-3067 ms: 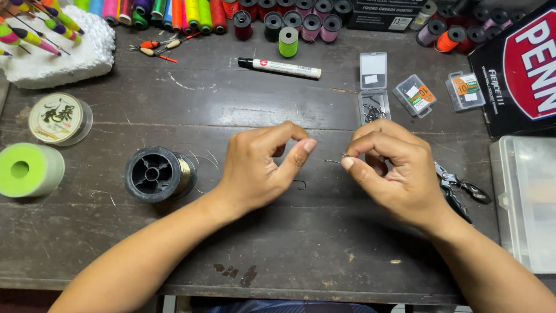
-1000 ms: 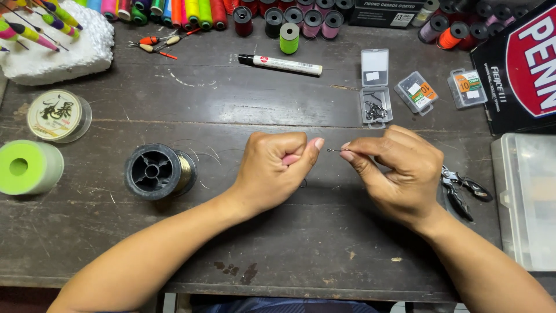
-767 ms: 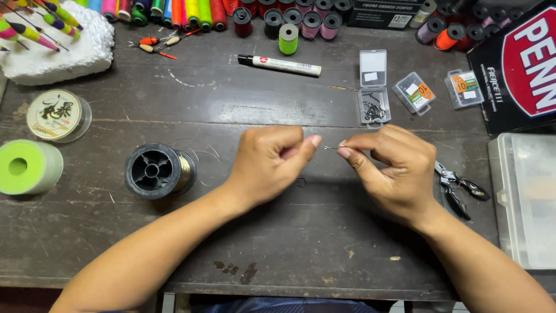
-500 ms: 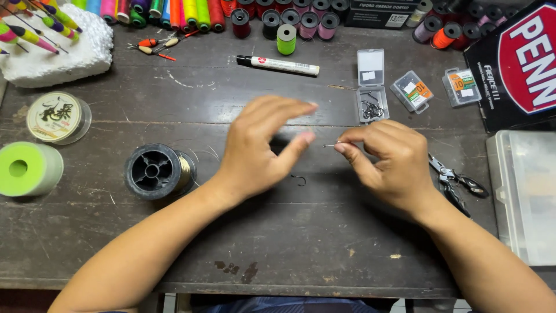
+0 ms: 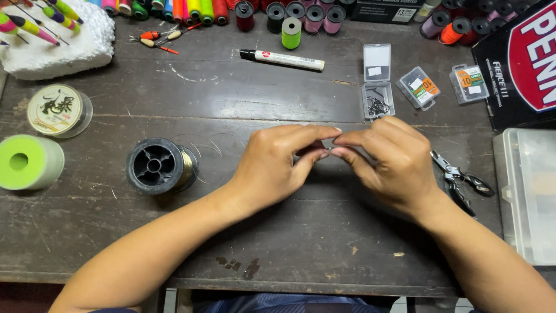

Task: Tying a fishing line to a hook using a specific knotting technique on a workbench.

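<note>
My left hand [image 5: 277, 165] and my right hand [image 5: 389, 161] meet fingertip to fingertip over the middle of the dark wooden table [image 5: 278, 243]. Between the pinched fingers of both sits a tiny metal fish hook [image 5: 328, 148], mostly hidden, with thin clear fishing line on it. The line trails left in loose coils [image 5: 211, 148] toward a black spool of line [image 5: 157, 166] lying flat by my left forearm. An open small clear box of hooks [image 5: 377, 101] lies just beyond my right hand.
Black pliers [image 5: 460, 181] lie right of my right hand. A clear plastic case [image 5: 527, 191] and a black-and-red box [image 5: 521, 58] fill the right side. A green spool [image 5: 26, 162], a flat line spool [image 5: 58, 110], a foam block with floats [image 5: 52, 35], a white marker [image 5: 284, 59] and thread spools [image 5: 289, 14] ring the table.
My hands were a little apart, the left one opening its fingers half a second ago. Now the left fingers have closed in on the right fingertips and both pinch the hook.
</note>
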